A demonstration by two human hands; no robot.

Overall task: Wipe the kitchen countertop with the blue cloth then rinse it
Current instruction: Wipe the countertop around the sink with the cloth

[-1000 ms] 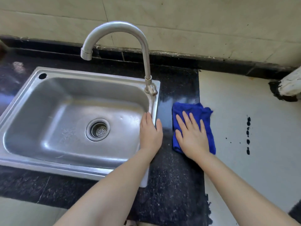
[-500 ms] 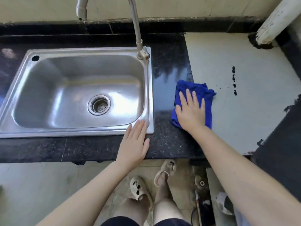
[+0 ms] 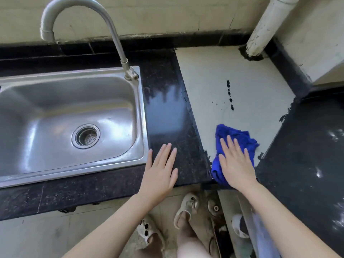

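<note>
A black stone countertop (image 3: 167, 116) with a pale patch (image 3: 232, 75) spans the frame; a steel sink (image 3: 140, 116) fills the left, its curved faucet (image 3: 104, 17) rising at upper left. A white pipe (image 3: 268, 25) stands upper right. Lower right of centre, the right hand (image 3: 235, 163) presses flat, fingers straight, on the blue cloth (image 3: 240, 136) at the counter's front edge. The left hand (image 3: 162, 174) lies flat and released on stone beside the sink.

One head-worn wide-angle view looks steeply down from close above the counter (image 3: 167, 112), sink (image 3: 74, 161) at left, wall along the top, floor and feet at the bottom edge.
</note>
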